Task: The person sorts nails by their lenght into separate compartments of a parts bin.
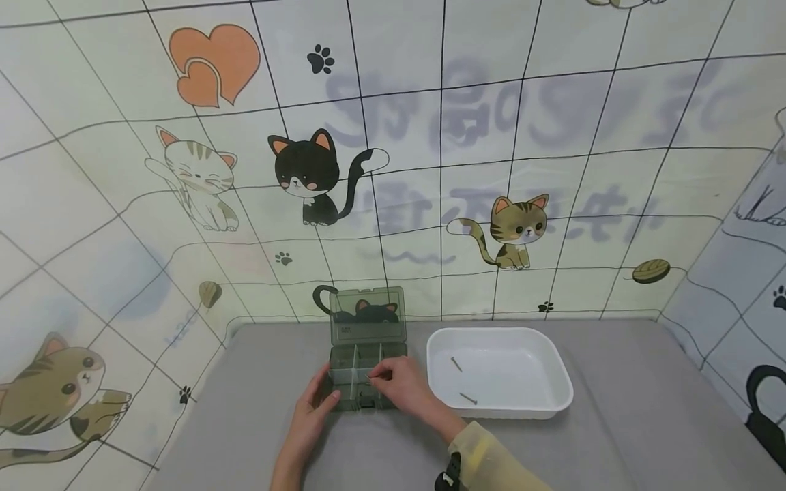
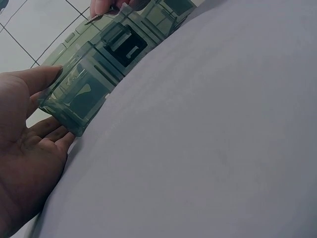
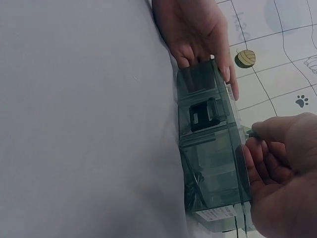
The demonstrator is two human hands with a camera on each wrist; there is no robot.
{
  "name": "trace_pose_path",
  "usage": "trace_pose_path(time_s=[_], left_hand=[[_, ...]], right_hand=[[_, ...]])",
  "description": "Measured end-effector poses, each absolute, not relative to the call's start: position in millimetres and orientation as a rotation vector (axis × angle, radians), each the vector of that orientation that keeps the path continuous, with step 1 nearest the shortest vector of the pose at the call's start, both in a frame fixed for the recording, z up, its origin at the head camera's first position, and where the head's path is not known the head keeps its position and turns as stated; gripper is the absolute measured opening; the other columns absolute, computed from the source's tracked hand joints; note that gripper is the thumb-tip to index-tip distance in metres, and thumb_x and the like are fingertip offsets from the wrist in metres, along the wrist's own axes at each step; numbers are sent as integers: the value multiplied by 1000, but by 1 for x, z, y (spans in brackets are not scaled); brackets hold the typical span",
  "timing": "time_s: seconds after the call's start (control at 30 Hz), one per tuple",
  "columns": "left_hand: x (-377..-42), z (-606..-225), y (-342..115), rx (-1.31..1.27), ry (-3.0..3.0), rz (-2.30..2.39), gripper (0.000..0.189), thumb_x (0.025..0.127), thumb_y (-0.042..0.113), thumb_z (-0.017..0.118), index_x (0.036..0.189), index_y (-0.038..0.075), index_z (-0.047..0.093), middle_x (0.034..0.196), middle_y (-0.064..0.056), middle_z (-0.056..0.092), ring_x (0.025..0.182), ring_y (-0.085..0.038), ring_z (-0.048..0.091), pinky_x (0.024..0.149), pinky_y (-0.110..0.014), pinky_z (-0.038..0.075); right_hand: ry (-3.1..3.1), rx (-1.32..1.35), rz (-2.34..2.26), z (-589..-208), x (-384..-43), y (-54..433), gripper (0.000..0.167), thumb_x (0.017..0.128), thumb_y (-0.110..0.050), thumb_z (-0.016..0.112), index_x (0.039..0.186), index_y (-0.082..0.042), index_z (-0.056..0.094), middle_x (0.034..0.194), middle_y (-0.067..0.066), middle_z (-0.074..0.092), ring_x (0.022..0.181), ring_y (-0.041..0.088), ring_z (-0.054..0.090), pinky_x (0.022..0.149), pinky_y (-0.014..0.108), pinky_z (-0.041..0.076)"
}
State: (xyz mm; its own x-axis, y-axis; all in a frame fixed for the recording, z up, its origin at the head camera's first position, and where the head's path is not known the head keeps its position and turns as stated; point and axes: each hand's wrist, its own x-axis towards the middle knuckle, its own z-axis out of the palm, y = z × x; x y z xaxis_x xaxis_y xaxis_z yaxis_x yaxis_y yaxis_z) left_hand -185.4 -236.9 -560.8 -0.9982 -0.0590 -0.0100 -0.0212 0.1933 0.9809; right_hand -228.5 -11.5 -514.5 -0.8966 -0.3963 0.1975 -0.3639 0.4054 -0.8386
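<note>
A green see-through compartment box (image 1: 342,392) stands on the table with its lid (image 1: 368,334) raised at the back. My left hand (image 1: 311,409) grips its left end, thumb at the front rim and fingers along the side, as the left wrist view also shows. Over the compartments, my right hand (image 1: 405,385) pinches a screw (image 2: 93,20), whose pointed threaded tip sticks out past the fingertips. Through the front wall, several dark screws (image 3: 197,186) show inside the box's right end. A black latch (image 3: 202,116) sits at the front middle.
Right of the box is a white tray (image 1: 516,413) with two screws, one toward its back (image 1: 456,364) and one toward its front (image 1: 468,398). Grey cloth (image 1: 614,436) covers the table. Behind it rises a cat-patterned sheet (image 1: 405,273).
</note>
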Motion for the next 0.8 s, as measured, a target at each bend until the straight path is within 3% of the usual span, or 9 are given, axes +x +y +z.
trace_pose_path(time_s=[0.43,0.8], left_hand=[[-187,-562,-236,87,-2391,-1977,63,103,16,63,159,6,35,167,-19,24,155,-39,15,123,-55,16],[-184,-560,-234,65,-2399,-1955,65,103,15,64,159,3,34,166,-22,22,154,-41,14,123,-56,15]], right_hand=[[2538,-727,-1530,-508,-228,-6,13,96,-10,70,100,-2,79,91,-2,74,80,10,67,69,26,56],[2541,-737,-1531,-488,-220,31,12,98,-12,69,103,-7,79,96,-1,73,83,13,68,69,28,57]])
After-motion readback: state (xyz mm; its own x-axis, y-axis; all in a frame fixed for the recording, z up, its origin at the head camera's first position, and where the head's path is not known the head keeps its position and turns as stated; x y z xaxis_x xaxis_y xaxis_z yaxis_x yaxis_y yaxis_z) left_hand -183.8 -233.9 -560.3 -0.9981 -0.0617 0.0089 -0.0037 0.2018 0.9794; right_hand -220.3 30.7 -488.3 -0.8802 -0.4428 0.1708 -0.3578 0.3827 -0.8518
